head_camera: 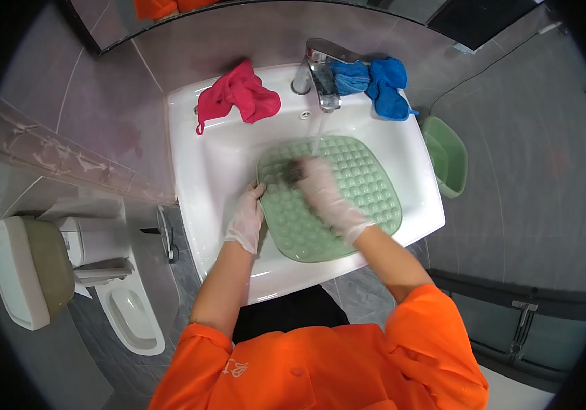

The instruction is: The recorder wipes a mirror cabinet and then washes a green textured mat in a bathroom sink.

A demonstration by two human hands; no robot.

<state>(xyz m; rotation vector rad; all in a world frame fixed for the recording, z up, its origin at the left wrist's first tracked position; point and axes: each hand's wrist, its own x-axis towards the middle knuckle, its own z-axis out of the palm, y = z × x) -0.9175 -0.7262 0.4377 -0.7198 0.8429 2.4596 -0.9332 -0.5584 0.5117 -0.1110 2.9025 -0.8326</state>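
A pale green rubber mat covered in round bumps lies tilted in the white washbasin, its near end over the basin's front rim. My left hand, in a translucent disposable glove, holds the mat's left edge, thumb uppermost. Gloved likewise, my right hand is blurred over the upper middle of the mat. In its fingers is a dark scrubber, too smeared to tell whether brush or scouring pad. A thin stream of water falls from the chrome faucet onto the mat behind that hand.
A red cloth lies on the basin's back left corner. Two blue cloths are bunched right of the faucet. A green plastic basin stands beyond the right rim. At left are a lidded bin and a white squat toilet.
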